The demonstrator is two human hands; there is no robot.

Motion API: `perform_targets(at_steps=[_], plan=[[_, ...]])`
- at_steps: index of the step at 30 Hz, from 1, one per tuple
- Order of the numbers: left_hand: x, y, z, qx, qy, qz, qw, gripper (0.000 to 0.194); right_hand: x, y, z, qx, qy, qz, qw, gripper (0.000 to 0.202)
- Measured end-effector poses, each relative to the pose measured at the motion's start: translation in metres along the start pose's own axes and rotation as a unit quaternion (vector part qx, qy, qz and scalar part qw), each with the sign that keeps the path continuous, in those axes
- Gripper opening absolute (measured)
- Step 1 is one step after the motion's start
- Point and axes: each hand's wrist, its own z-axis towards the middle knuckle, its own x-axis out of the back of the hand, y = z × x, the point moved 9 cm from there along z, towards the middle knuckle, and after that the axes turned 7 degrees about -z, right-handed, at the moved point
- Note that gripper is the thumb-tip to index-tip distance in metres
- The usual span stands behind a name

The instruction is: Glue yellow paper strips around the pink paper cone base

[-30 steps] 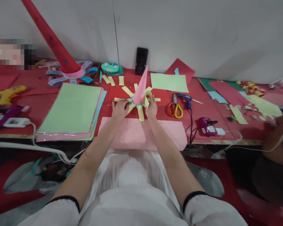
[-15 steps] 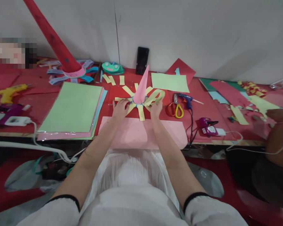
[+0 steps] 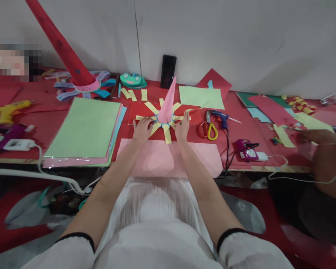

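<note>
A pink paper cone [image 3: 167,105] stands upright on the red table, with short yellow paper strips [image 3: 166,133] radiating from its scalloped blue-edged base. My left hand [image 3: 142,129] rests at the left of this base, thumb and fingers apart, touching the yellow strip there. At the right side, my right hand [image 3: 182,129] is closed on a long yellow paper strip [image 3: 195,110], which trails away to the right. Its fingertips are close to the base and partly hide the strips. Beneath my wrists lies a pink paper sheet [image 3: 168,158].
Scissors [image 3: 212,131] and a blue glue gun [image 3: 223,118] lie right of my hand. A stack of coloured paper [image 3: 82,129] is at left, with a tall red cone [image 3: 64,48] behind. A phone [image 3: 168,71] leans on the wall. Another person's hand [image 3: 317,137] is far right.
My right hand has turned and lowered slightly toward the cone's base; the looped yellow strip has swung out to the right. My left hand stays put. The other person's hand moved left.
</note>
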Motion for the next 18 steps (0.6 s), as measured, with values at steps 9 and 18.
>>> perform_targets(at_steps=[9, 18], plan=[[-0.001, 0.0, -0.001, 0.001, -0.004, 0.003, 1.0, 0.03, -0.002, -0.042, -0.017, 0.031, -0.061, -0.054, 0.996, 0.067], [0.016, 0.004, 0.019, -0.005, 0.058, -0.111, 0.992, 0.031, -0.014, -0.022, -0.003, 0.039, -0.082, 0.051, 0.995, 0.059]])
